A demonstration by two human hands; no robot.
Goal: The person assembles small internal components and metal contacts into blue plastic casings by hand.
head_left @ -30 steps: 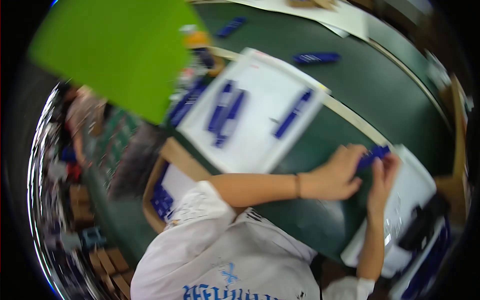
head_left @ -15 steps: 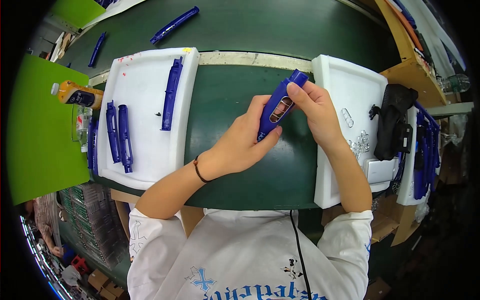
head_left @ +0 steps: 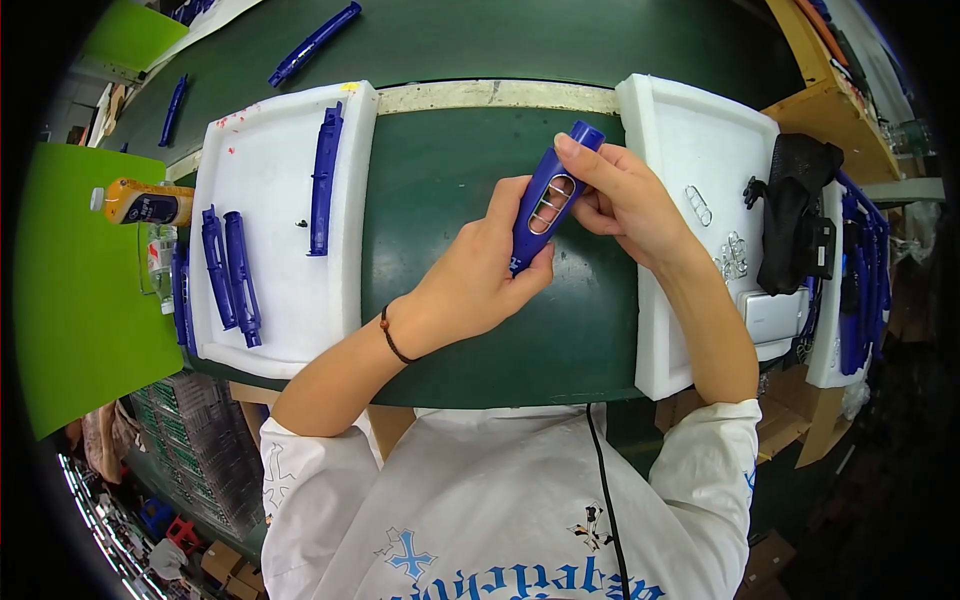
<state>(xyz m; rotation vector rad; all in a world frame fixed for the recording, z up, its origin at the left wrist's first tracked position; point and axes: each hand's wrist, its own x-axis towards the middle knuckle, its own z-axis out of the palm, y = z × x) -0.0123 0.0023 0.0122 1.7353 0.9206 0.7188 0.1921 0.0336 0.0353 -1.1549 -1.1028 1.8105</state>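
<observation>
While I followed from afar, the left hand [head_left: 472, 272] had its fingers wrapped round the casing [head_left: 530, 244] low down, the right hand [head_left: 638, 208] had its fingers pinching the top, and there it was, blue and tilted, over the worktop [head_left: 590, 310] between the white trays [head_left: 278, 280]!

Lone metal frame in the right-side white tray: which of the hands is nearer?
Right. The right hand is just left of the metal frame; the left hand is farther left, holding the blue casing lower down.
</observation>
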